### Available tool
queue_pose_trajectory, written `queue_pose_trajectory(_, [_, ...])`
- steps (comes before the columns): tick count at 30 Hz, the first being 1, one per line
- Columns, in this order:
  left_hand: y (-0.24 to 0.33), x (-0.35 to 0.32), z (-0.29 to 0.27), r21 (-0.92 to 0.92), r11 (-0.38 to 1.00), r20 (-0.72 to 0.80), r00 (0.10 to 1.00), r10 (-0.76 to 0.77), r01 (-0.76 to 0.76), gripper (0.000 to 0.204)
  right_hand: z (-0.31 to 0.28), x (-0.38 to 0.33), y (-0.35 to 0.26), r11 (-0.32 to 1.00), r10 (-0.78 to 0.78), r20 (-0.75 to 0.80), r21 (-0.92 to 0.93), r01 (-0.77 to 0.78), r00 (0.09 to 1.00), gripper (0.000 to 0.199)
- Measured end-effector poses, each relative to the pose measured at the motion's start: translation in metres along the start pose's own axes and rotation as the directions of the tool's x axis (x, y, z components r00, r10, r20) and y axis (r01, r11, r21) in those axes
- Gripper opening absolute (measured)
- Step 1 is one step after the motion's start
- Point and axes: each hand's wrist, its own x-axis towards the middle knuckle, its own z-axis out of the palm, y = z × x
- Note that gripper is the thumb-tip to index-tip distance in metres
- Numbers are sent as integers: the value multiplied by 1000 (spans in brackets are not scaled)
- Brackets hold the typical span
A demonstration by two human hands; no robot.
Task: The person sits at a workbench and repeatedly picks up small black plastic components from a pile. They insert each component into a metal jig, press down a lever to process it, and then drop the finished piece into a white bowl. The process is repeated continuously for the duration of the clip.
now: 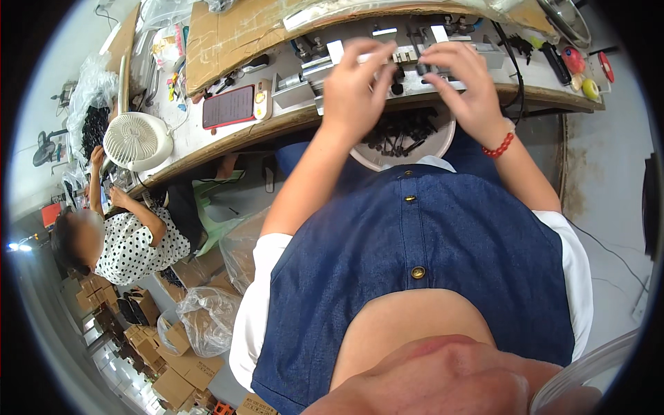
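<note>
**Both hands up at the metal fixture on the bench edge**

Hands first: I see the left hand (354, 86) raised over the bench (207, 142), fingers curled and pinched together near the metal fixture (387, 57); I cannot tell what, if anything, sits between the fingertips. Just to its right, the right hand (465, 86) is also curled, thumb and forefinger closed on a small black part (421, 68) at the fixture. A red bead bracelet (499, 146) circles that wrist.

Going left to right across the view: at the far left another person in a spotted top (131, 245) works at the same bench, with cardboard boxes (183, 370) and clear plastic bags (207, 315) on the floor below. A white desk fan (137, 140) stands near that person, then a phone in a red case (229, 106) lies flat on the bench top beside a sheet of cardboard (232, 34). Under both hands, below the bench edge, a white bowl (404, 142) holds a heap of small black parts. At the far right end of the bench sit red and yellow round buttons (584, 72).
</note>
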Motion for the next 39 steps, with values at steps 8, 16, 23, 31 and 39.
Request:
queue_pose_trajectory(8, [-33, 131, -17, 341, 940, 102, 994, -46, 9, 28, 40, -14, 1, 939, -144, 177, -286, 191, 974, 20])
queue_pose_trajectory(16, [-17, 112, -23, 50, 993, -16, 994, -104, 105, 16, 29, 4, 12, 926, -175, 139, -313, 211, 975, 21])
queue_pose_trajectory(23, [21, -1, -17, -115, 993, -16, 1000, 2, -4, 27, 0, 119, 64, 890, -198, -60, -428, 154, 978, 14])
queue_pose_trajectory(31, [-4, -36, 19, -36, 998, 112, 993, -40, 44, 27, 1, 155, 82, 889, -262, 186, -335, 311, 947, 15])
queue_pose_trajectory(39, [-4, -37, 23, 8, 997, 128, 989, -77, 77, 24, 7, 110, 48, 842, 152, -88, 533, -82, 984, 8])
